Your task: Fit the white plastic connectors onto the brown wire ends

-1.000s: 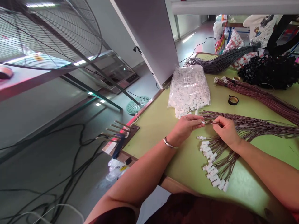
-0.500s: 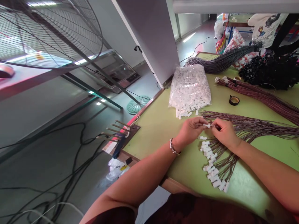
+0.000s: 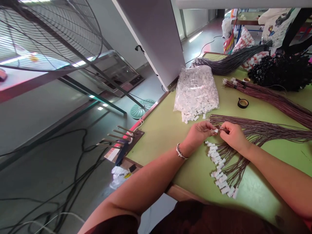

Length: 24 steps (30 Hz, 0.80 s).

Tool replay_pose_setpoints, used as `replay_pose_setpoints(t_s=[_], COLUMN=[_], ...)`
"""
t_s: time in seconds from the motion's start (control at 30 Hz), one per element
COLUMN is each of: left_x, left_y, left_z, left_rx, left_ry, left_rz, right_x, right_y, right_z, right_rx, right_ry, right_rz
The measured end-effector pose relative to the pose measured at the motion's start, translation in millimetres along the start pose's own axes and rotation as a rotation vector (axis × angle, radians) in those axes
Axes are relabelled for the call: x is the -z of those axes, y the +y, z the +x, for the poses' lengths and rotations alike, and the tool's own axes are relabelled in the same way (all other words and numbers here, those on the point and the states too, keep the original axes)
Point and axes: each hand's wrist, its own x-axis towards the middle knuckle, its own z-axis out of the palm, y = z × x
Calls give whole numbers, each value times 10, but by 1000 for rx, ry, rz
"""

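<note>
My left hand [image 3: 198,134] pinches a small white connector [image 3: 215,131] over the green table [image 3: 165,130]. My right hand [image 3: 233,135] is closed on the end of a thin brown wire [image 3: 223,129] and meets the connector fingertip to fingertip. Just below both hands lies a row of brown wires with white connectors on their ends [image 3: 220,170]. A flat bundle of brown wires [image 3: 263,130] runs off to the right from under my right hand. A clear bag of white connectors [image 3: 196,89] lies behind the hands, with a few spilled at its front.
A roll of black tape [image 3: 243,103] sits right of the bag. More brown wires [image 3: 270,97], a grey wire bundle [image 3: 231,61] and a heap of black parts [image 3: 282,71] lie at the back. A person in a white shirt [image 3: 278,22] stands far right. A fan [image 3: 48,35] and floor cables [image 3: 73,182] are left.
The two hands have come closer together, and the connector and wire end now meet between the fingertips. The view has shifted slightly.
</note>
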Motion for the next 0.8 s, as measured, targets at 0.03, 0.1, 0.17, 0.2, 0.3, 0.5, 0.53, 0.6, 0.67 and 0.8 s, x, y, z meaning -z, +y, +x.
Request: replay_pose_setpoints(t_s=[0.03, 0.1, 0.17, 0.2, 0.3, 0.5, 0.53, 0.6, 0.67, 0.8], left_x=[-4, -14, -28, -37, -63, -74, -68, -52, -31, 0], left_y=[-12, -37, -57, -62, -62, -50, -48, -40, -27, 4], left_z=[-2, -9, -20, -26, -43, -29, -22, -11, -7, -7], left_rx=[-28, -86, -125, -133, -130, -103, -95, -84, -70, 10], left_ry=[0, 3, 9, 14, 22, 40, 36, 16, 7, -15], left_rz=[53, 182, 279, 303, 307, 208, 165, 106, 121, 271], right_x=[-4, -15, -28, -34, -46, -20, -15, -10, -14, -32], right_y=[-2, 2, 12, 19, 34, 17, 11, 4, 6, 37], right_z=[-3, -8, -11, -12, -11, -2, -1, 0, -2, -11], right_rx=[20, 67, 98, 104, 96, 52, 45, 47, 60, 92], right_ry=[4, 9, 13, 15, 15, -7, -6, 12, 44, 63], right_rz=[-30, -78, -116, -131, -151, -97, -90, -90, -102, -133])
